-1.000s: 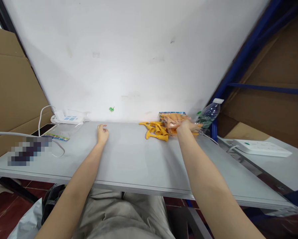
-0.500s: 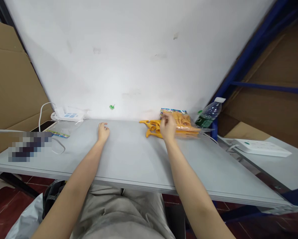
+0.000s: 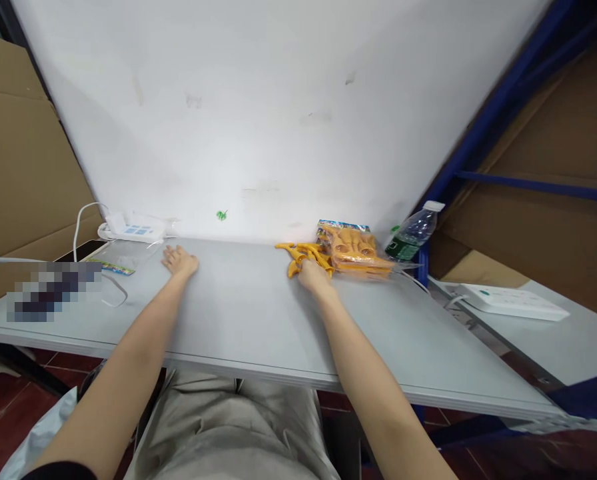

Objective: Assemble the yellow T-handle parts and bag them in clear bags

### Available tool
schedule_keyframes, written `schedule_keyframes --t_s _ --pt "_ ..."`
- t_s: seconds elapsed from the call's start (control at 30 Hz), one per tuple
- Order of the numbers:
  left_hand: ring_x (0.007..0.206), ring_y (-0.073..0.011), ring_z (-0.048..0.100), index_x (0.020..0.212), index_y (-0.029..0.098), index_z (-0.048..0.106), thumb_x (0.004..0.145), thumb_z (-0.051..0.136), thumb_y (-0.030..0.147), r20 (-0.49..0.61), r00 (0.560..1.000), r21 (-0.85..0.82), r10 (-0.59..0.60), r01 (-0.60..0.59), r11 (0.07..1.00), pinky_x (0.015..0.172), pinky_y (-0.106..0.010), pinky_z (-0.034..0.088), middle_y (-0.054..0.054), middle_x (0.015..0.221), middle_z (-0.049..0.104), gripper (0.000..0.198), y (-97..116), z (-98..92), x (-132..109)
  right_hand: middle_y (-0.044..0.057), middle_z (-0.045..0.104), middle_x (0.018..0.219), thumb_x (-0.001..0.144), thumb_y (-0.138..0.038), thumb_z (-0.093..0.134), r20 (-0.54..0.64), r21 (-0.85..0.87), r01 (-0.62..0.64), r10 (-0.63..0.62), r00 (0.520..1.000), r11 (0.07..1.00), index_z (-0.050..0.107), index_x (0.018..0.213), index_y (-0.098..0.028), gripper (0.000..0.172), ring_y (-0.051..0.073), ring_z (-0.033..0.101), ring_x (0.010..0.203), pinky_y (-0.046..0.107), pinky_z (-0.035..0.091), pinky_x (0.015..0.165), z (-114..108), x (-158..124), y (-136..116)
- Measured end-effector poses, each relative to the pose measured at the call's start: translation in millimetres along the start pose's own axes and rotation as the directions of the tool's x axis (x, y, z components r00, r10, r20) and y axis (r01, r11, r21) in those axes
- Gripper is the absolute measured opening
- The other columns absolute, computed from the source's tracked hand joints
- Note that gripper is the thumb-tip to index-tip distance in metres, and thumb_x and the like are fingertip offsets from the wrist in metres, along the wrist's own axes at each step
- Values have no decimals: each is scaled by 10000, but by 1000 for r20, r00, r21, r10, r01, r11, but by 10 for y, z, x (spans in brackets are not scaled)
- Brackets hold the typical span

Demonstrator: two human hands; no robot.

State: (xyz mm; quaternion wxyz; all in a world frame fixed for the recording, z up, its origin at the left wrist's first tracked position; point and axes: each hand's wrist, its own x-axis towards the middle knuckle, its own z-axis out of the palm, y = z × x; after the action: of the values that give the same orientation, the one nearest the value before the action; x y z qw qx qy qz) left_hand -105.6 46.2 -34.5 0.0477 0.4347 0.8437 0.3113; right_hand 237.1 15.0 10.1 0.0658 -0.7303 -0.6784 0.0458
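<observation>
My right hand reaches into a small heap of loose orange plastic pieces, curved and tapering, on the table. The hand touches the heap, but its fingertips are hidden among the pieces, so any hold does not show. Right beside the heap lies a clear bag of similar orange pieces with a colourful printed header. My left hand rests at the table's far left part, fingers spread and holding nothing. It is nearest to a flat clear bag with a printed strip.
The grey table meets a white wall panel. A bottle with a green label leans at the back right. At the left are a white power strip, cables and a phone. Another power strip lies on the right-hand surface.
My right hand has moved left and down from the bagged pieces to the loose heap. My left hand has slid left, and its curled fingers have spread.
</observation>
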Motion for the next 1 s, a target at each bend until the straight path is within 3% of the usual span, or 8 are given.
schedule_keyframes --t_s 0.2,0.33,0.47,0.63,0.8,0.93,1.0 --pt "1487 -383 52 1482 64 286 797 473 319 54 991 124 -126 119 985 1151 -649 102 -246 1599 110 755 -516 -325 413 156 602 1215 878 -121 436 24 -4 22 -22 999 1000 582 1266 -170 417 268 595 1113 348 444 886 13 3 0" --pt "1448 -443 182 1438 136 401 794 488 404 180 978 170 -107 76 983 1099 -721 138 -242 1552 283 703 -646 -405 588 151 599 1212 864 -111 460 13 6 42 -42 999 999 570 1278 -190 436 270 596 1101 356 450 873 33 12 -10" --pt "1436 -465 192 1369 139 493 791 498 493 298 954 215 -18 -49 975 1099 -703 161 -232 1559 277 677 -528 -339 536 145 590 1235 872 -123 452 19 0 39 -39 999 999 569 1272 -179 420 263 596 1093 347 448 869 37 5 -27" --pt "1401 -479 284 1217 151 603 741 557 541 377 911 162 165 -241 957 1062 -683 255 -245 1504 378 618 -316 -206 264 140 579 1248 874 -133 451 22 1 43 -43 999 999 585 1251 -186 403 259 588 1097 338 447 860 17 -16 -48" --pt "1272 -305 532 982 204 674 716 587 507 463 763 -48 450 -486 873 1037 -393 412 -144 1302 627 412 -118 -209 -14 139 610 1188 852 -95 466 17 31 33 -33 999 999 592 1251 -193 429 259 596 1075 349 445 872 7 -35 -67" --pt "1041 -216 664 783 253 709 731 620 414 520 680 -222 517 -477 850 928 -257 470 -17 1019 749 192 38 -309 -151 134 613 1209 863 -98 453 -7 44 55 -55 998 998 623 1180 -186 371 255 607 1057 339 446 863 16 -37 -89" --pt "960 -203 673 721 237 717 764 598 389 542 692 -268 477 -396 878 886 -250 482 1 924 755 198 95 -337 -176 137 630 1181 870 -102 453 -22 61 90 -88 996 994 645 1118 -176 323 257 614 1051 333 446 850 26 -40 -110"
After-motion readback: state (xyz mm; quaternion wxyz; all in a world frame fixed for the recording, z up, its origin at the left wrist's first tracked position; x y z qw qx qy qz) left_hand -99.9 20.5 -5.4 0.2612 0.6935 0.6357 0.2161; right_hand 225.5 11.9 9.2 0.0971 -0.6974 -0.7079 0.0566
